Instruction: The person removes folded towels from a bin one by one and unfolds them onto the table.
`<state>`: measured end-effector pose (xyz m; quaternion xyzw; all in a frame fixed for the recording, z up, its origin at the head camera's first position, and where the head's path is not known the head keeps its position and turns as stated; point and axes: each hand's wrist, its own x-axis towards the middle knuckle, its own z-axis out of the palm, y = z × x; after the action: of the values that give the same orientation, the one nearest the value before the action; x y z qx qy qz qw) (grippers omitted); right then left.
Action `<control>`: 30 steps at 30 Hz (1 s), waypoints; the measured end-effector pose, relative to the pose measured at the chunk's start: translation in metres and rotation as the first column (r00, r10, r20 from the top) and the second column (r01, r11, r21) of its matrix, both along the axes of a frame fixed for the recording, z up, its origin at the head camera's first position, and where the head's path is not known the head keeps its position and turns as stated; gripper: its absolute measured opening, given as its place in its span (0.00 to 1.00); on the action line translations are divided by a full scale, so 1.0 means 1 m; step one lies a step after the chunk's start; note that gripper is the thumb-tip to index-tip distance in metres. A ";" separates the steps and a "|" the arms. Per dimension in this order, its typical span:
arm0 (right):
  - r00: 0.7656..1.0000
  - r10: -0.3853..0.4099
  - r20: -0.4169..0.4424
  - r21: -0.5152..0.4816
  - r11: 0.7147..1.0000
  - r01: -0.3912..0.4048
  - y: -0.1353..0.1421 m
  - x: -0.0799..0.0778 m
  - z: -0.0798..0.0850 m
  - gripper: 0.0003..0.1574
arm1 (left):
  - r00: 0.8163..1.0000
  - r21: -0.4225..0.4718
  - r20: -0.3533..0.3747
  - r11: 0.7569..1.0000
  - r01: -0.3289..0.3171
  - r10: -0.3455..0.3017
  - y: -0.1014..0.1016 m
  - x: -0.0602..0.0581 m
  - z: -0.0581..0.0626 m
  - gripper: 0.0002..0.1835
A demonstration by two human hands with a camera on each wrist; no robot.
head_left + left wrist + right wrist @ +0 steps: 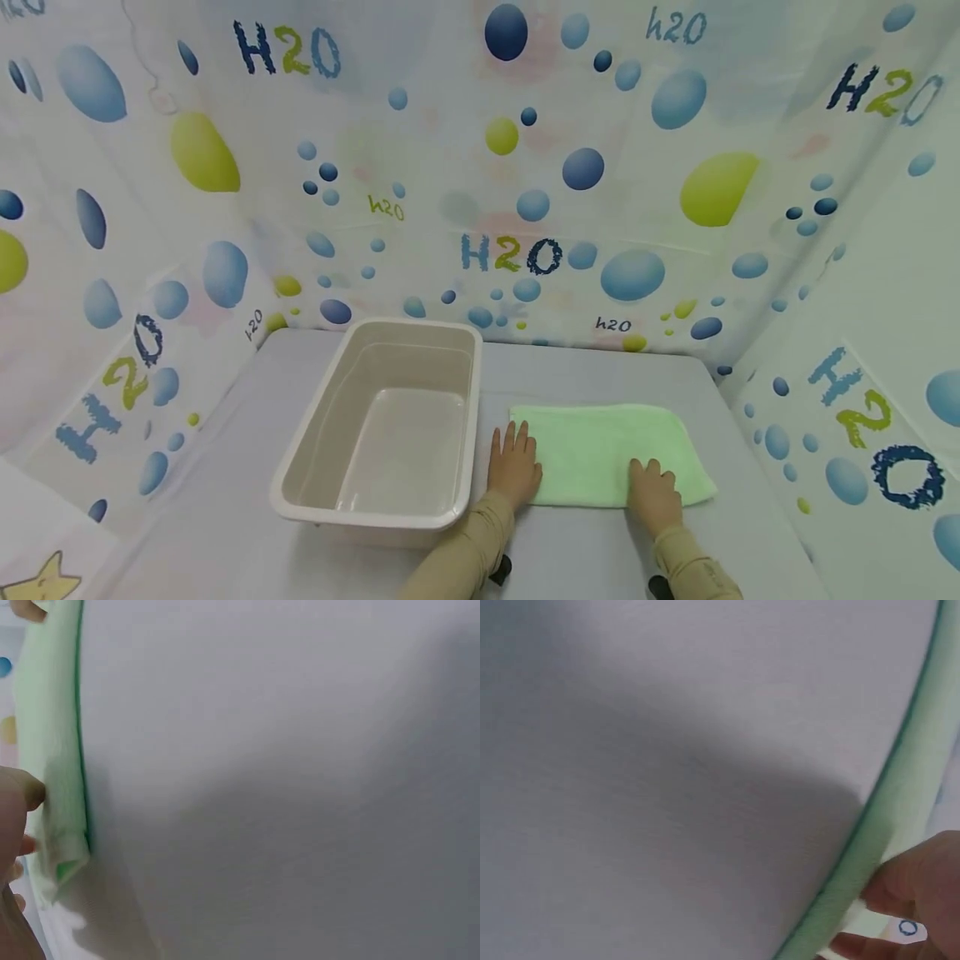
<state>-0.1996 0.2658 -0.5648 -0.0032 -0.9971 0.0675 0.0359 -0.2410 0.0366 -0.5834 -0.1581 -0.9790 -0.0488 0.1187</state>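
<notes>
A folded light green towel [588,454] lies flat on the table, its long side running left to right. My left hand [513,468] rests at its left end with fingers stretched forward. In the left wrist view, the thumb and fingertips of that hand [11,825] touch the towel [56,742] near a folded corner. On the right part of the towel rests my right hand [655,497], its fingers slightly bent. The right wrist view shows that hand's thumb and fingers [922,889] against the cloth [889,802]; the undersides of the fingertips are hidden.
A deep beige plastic basin [463,500] stands left of the towel, close beside my left forearm. The table [592,379] has a pale grey covering. White sheets with blue and green dots and "H2O" lettering [510,254] hang behind and at both sides.
</notes>
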 end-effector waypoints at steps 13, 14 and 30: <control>0.980 -0.021 0.196 -0.107 0.993 0.043 -0.013 -0.007 0.010 0.32 | 0.983 -0.161 0.172 0.986 -0.035 0.063 0.003 -0.017 0.012 0.24; 0.982 -0.013 0.189 -0.107 0.994 0.034 -0.013 -0.010 0.011 0.33 | 0.984 -0.162 0.166 0.986 -0.044 0.071 0.003 -0.017 0.013 0.25; 0.970 0.089 0.225 -0.193 0.980 -0.045 0.003 -0.054 0.003 0.37 | 0.998 -0.232 -0.057 0.973 -0.008 -0.006 -0.023 0.047 0.011 0.24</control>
<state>-0.2535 0.2691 -0.5619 0.0192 -0.9832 0.1609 -0.0839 -0.1938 0.0133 -0.5728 -0.1718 -0.9743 0.0704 0.1277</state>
